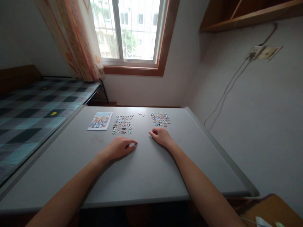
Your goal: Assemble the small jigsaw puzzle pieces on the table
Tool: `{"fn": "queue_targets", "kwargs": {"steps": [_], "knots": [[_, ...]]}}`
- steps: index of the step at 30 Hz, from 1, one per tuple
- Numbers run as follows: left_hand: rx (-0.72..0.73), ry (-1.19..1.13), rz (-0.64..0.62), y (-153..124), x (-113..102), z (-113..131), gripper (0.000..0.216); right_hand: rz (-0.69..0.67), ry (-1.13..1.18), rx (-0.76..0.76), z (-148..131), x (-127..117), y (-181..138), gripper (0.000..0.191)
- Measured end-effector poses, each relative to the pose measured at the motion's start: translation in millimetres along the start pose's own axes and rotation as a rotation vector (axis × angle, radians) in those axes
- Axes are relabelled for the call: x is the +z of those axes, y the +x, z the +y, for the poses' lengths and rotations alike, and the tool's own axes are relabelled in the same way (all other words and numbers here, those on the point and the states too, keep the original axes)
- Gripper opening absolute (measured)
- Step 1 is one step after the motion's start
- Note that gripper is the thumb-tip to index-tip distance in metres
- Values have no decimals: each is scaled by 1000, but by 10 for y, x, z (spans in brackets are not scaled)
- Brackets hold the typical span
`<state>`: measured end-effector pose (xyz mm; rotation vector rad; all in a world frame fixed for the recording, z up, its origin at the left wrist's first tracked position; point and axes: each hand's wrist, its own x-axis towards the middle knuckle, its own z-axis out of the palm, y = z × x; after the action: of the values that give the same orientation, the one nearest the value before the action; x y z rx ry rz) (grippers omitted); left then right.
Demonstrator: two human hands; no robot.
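My left hand rests on the grey table, just below a block of jigsaw puzzle pieces laid out in rows. Its thumb and forefinger are apart with nothing between them. My right hand lies on the table with its fingers curled in, directly in front of a denser cluster of puzzle pieces. Whether anything is inside those curled fingers is hidden. A few separate pieces lie between the two groups, farther back. Left of the rows is a printed picture sheet with a colourful design.
The table has a raised grey rim along its right side. A bed with a checked mattress adjoins it at left. Beyond are a window and curtain. A cable hangs on the right wall; a wooden stool stands lower right.
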<state>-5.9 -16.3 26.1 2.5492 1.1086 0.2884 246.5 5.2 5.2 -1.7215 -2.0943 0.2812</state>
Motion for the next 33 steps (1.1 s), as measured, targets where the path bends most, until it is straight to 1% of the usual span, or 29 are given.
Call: {"fn": "queue_targets", "kwargs": {"steps": [23,33], "knots": [[-1,14,10,4,8,-11,35,-10,-3,6,-8,-17,-1,32],[-6,14,-2,9,22,-13,35,-7,8,8,15,12,4,33]]}}
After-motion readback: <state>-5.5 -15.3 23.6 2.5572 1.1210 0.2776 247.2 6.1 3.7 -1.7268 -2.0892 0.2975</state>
